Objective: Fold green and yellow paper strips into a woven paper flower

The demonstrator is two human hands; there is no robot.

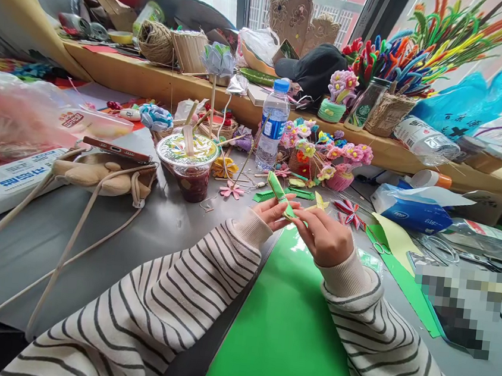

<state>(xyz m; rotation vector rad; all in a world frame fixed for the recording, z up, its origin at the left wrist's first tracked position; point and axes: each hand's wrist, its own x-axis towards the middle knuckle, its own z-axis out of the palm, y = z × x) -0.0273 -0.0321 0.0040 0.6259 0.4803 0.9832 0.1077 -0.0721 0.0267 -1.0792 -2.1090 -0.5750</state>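
Striped sleeves (130, 313) end in 2 grips (270, 211) (330, 238), green strip (276, 186) jutting above both.

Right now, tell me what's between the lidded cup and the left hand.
In the head view, a pink flower lies between cup and left hand.

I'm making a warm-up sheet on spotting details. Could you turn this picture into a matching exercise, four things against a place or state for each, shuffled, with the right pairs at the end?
Things
1. Folded green strip
2. Water bottle
3. Lidded cup
4. Ball of twine

Places and states
A. Up on the ledge
B. Filled with a dark red drink
C. Held in the fingers of the left hand and the right hand
D. Upright, topped with a blue cap

Right pairs: 1-C, 2-D, 3-B, 4-A
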